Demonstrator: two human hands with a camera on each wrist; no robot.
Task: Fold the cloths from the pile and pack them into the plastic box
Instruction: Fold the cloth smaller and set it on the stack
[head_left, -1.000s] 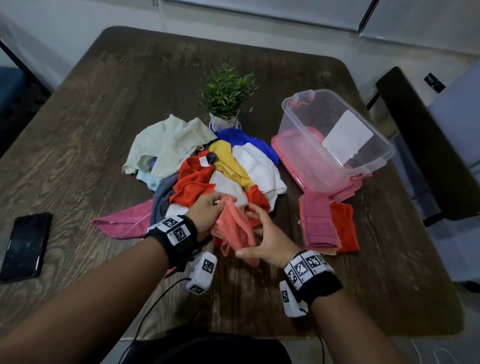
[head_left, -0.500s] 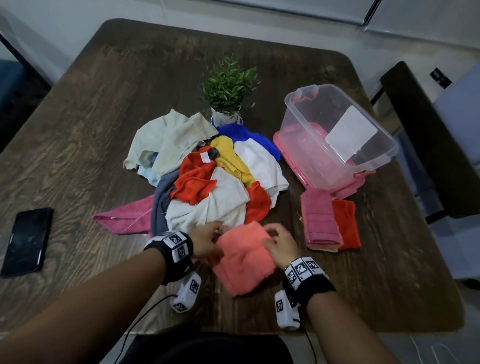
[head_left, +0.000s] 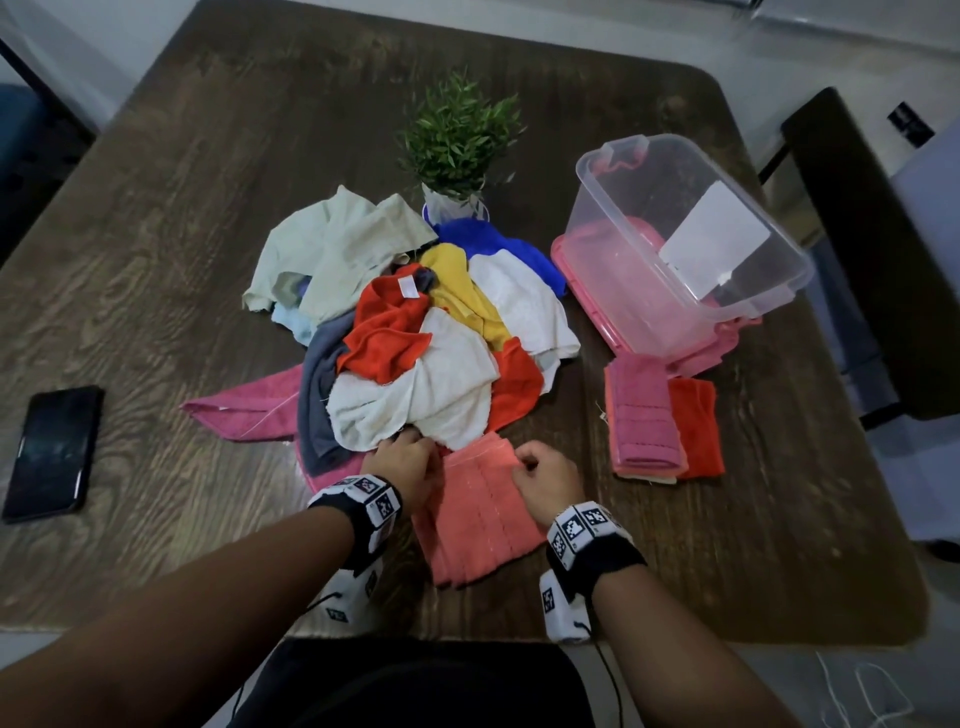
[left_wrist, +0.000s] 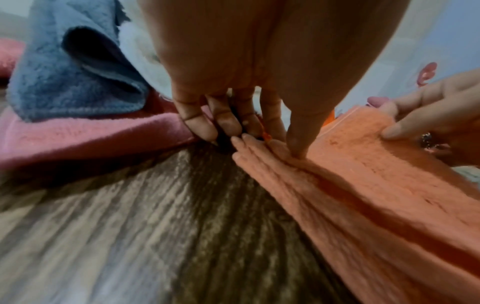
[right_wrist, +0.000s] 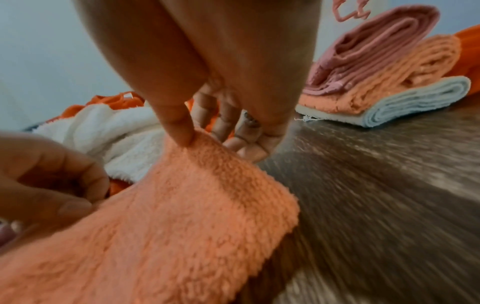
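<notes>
The dark wood-grain table (head_left: 675, 545) carries a salmon cloth (head_left: 480, 514) pinched at its far corners by the grip of both hands. Just beyond that grip lies the loose cloth pile (head_left: 415, 332), with a potted plant (head_left: 457, 150) behind it. Right of the grip sit a folded stack (head_left: 660, 415) and the plastic box (head_left: 685, 244) on its pink lid; far left lies a phone (head_left: 54, 452).

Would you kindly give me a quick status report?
Left hand and right hand pinch the coral cloth's far corners. Plastic box holds nothing yet. Pile crowds the far edge.
</notes>
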